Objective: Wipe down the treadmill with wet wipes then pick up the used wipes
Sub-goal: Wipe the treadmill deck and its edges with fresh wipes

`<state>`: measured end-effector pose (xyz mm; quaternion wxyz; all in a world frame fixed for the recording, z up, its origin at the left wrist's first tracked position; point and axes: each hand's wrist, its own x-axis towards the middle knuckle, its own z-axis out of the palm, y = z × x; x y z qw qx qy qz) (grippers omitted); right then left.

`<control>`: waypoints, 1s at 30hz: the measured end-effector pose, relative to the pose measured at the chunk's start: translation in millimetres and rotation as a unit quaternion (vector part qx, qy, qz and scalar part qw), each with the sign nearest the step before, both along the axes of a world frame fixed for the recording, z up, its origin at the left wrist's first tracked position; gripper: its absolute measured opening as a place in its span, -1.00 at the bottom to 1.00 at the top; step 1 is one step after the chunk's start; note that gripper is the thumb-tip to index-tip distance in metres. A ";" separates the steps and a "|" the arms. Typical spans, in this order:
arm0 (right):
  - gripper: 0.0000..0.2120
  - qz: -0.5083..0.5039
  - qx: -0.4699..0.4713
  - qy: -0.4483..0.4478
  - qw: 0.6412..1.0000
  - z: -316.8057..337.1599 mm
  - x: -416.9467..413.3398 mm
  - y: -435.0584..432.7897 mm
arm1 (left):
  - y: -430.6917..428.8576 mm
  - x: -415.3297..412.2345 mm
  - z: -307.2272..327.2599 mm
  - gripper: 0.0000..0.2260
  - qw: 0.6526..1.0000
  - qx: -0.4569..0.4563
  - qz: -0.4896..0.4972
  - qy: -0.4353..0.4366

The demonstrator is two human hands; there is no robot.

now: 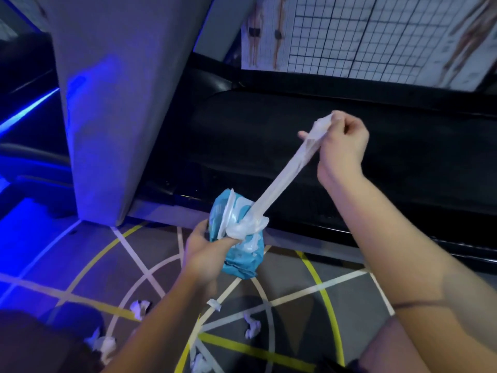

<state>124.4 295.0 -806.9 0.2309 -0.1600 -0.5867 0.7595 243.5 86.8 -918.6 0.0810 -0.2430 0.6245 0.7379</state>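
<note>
My left hand (205, 253) grips a blue pack of wet wipes (238, 258) above the floor, its lid flipped up. A white wet wipe (285, 175) stretches taut from the pack's opening up to my right hand (343, 146), which pinches its upper end over the treadmill's black belt (269, 135). Several crumpled used wipes lie on the floor below: one used wipe (139, 308) at the left, a second used wipe (252, 328) in the middle, a third used wipe (103, 345) near my left forearm.
The treadmill's grey upright (113, 103) rises at the left. A gridded posture chart (376, 33) stands behind the belt. The grey floor (94, 270) carries white and yellow lines. Blue light strips glow at the far left.
</note>
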 end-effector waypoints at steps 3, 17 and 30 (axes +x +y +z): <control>-0.87 -0.087 -0.076 0.020 0.993 15.7 -11.2 20.3 | 0.8 3.7 -13.4 -0.63 1.000 -0.012 0.005 -0.017; -0.84 -0.059 -0.155 0.029 0.986 20.2 -25.6 81.4 | -32.7 1.4 -31.2 -0.71 0.991 -0.013 0.118 -0.056; -0.90 0.079 0.367 -0.042 0.926 -35.9 -28.3 65.7 | -35.4 -7.3 -16.3 -0.68 0.994 0.016 0.096 -0.046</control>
